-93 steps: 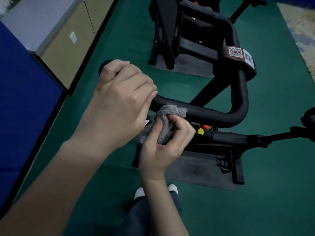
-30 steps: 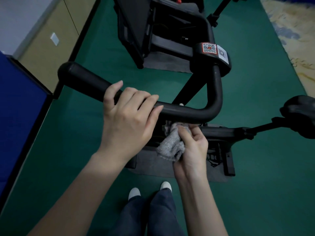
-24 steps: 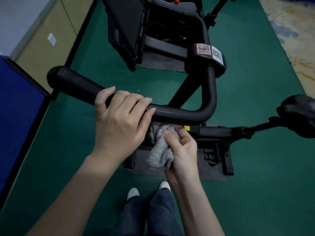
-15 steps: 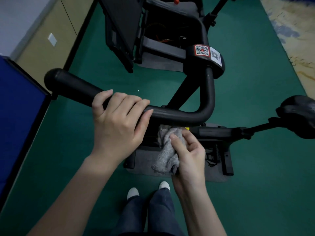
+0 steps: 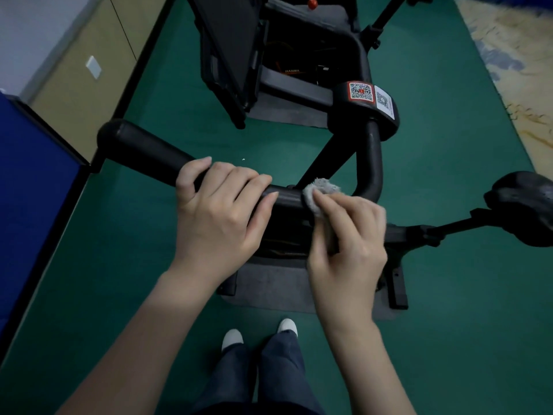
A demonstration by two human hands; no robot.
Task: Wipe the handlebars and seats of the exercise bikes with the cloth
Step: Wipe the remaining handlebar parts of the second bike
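View from a head camera looking down at two bare hands working on a black exercise bike that stands on a green floor [image 5: 125,235].

The left hand [image 5: 221,217] is closed over the black handlebar [image 5: 143,148], fingers curled across the top of the bar, roughly at the middle of its straight run. The bar's rounded end sticks out to the left, past the hand.

The right hand [image 5: 347,238] sits just to the right of the left one, the two apart with a short stretch of bare bar between them. Its grip is closed on a grey cloth [image 5: 320,193], pressing it against the handlebar just before the bar bends upward. Only a bunched part of the cloth shows above and beside the fingers; the rest is hidden under the hand. The hand is slightly blurred.

Beyond the bend, the bar rises to a black hub carrying two QR stickers [image 5: 362,91], one framed in red, one white. The bike's seat [image 5: 523,202] is at the right edge of the view, on a dark post, well apart from both hands.

The bike's base rests on a grey mat [image 5: 269,289], just beyond the person's white shoes [image 5: 233,338] and dark trousers. A second bike [image 5: 239,49] stands farther away at the top of the view. A blue panel [image 5: 33,187] fills the left edge, with tan cabinets [image 5: 74,91] behind it.
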